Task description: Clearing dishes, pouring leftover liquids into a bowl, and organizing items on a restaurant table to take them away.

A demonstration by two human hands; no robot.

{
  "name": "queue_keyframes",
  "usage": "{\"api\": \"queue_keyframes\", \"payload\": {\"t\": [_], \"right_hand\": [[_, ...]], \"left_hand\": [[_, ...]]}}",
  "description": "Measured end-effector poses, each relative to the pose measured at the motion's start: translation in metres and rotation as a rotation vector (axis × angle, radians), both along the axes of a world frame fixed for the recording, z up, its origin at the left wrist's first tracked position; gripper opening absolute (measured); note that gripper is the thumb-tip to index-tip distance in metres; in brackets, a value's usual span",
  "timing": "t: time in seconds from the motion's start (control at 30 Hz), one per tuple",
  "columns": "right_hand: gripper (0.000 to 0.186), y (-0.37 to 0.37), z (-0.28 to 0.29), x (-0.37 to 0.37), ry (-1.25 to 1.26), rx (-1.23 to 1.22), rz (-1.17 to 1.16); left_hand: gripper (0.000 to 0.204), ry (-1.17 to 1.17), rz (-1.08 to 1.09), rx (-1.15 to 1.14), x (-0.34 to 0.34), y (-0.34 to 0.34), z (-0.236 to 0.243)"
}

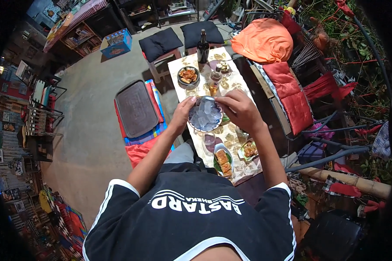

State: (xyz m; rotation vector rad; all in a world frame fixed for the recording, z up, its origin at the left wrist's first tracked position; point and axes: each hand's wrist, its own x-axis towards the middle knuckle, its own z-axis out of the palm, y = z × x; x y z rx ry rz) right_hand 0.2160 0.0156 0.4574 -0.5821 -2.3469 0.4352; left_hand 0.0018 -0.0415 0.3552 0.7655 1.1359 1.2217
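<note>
Black shirt fabric is filling the foreground, grey floor is stretching beside a leaf-patterned tablecloth, and over it the left hand is gripping a round bowl of translucent ice chunks, the right hand curling at its rim, hold unclear.

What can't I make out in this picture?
All in the head view:
Inside bottom of the bowl: covered by ice.
Any fingers of the left hand beneath it: hidden by the bowl.
What the right hand pinches, if anything: too small.
What is inside the bottle: too dark.
</note>
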Motion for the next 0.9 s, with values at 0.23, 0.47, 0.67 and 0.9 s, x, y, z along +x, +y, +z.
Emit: {"api": "queue_keyframes", "payload": {"t": [0.23,0.47,0.67,0.9], "right_hand": [[0.018,-0.019,0.016,0.023,-0.013,0.204,-0.112],[0.017,-0.021,0.008,0.033,-0.102,0.217,-0.134],[0.015,-0.016,-0.025,0.029,0.096,-0.052,-0.215],[0.009,-0.006,-0.045,0.030,0.215,-0.460,-0.353]], "left_hand": [[0.040,0.017,0.077,0.037,0.010,-0.008,-0.020],[0.036,0.055,0.176,0.097,0.038,-0.017,0.000],[0.034,0.086,0.223,0.078,0.046,-0.020,-0.009],[0.032,0.076,0.189,0.049,0.048,-0.025,-0.015]]}}
